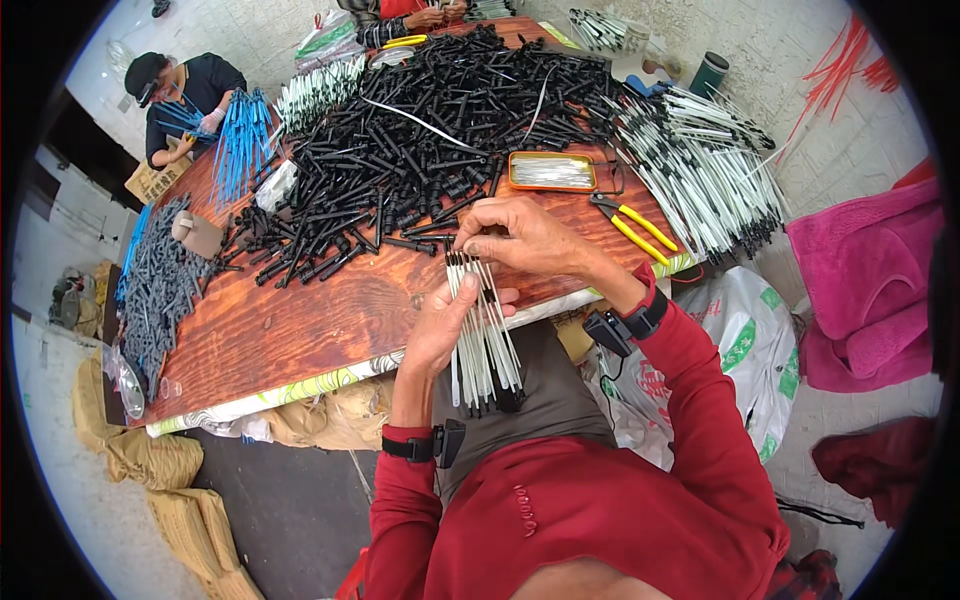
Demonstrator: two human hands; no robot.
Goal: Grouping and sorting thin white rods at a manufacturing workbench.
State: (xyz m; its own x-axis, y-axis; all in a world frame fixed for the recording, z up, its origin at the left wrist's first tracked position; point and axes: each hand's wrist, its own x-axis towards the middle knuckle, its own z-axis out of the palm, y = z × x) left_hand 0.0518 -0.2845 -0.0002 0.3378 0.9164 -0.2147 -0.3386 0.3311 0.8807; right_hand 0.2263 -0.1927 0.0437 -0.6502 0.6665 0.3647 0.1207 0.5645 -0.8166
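My left hand (437, 322) is wrapped round a bundle of thin white rods with black ends (485, 350), which hangs over my lap at the table's near edge. At the bundle's upper end, my right hand (530, 238) has thumb and fingers pinched together by the black tips. Whatever lies in that pinch is too small to make out. Just beyond both hands spreads a large heap of black plastic tube-like parts (420, 140). Near my right wrist lie yellow-handled pliers (640, 232). Behind that hand sits an orange-rimmed tin (553, 184) of thin silvery pins or wires.
More white rods (700, 180) are stacked at the table's right. Grey parts (165, 280) and blue strips (240, 145) lie on the left. One person (190, 100) works at far left; another person's hands (430, 18) show at the far edge. White bags (720, 350) stand right of my lap.
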